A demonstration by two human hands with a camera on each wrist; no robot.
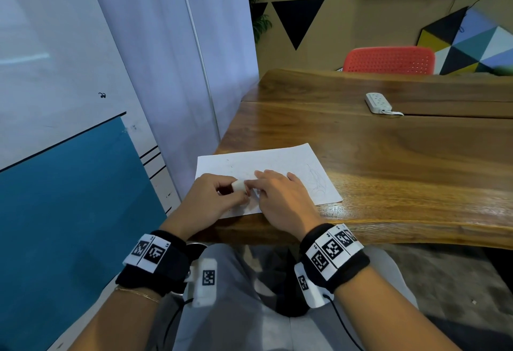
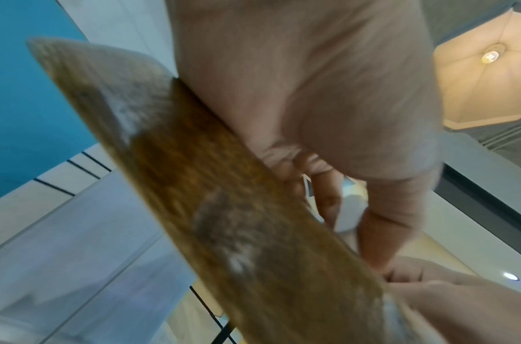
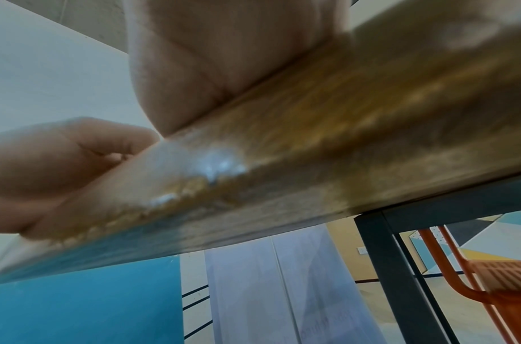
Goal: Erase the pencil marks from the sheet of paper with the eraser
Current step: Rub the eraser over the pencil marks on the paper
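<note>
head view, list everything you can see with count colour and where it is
sheet of paper: one, white, near left corner of the table, faint pencil marks toward its right end
eraser: one, white, over the sheet's near left part
table: one, brown wood
power strip: one, white, far on the table
chair: one, red, behind the table
wrist bands: two, black with black-and-white tags, one on each wrist
left hand: pinches the eraser
right hand: fingers laid flat on the sheet, beside the eraser
</note>
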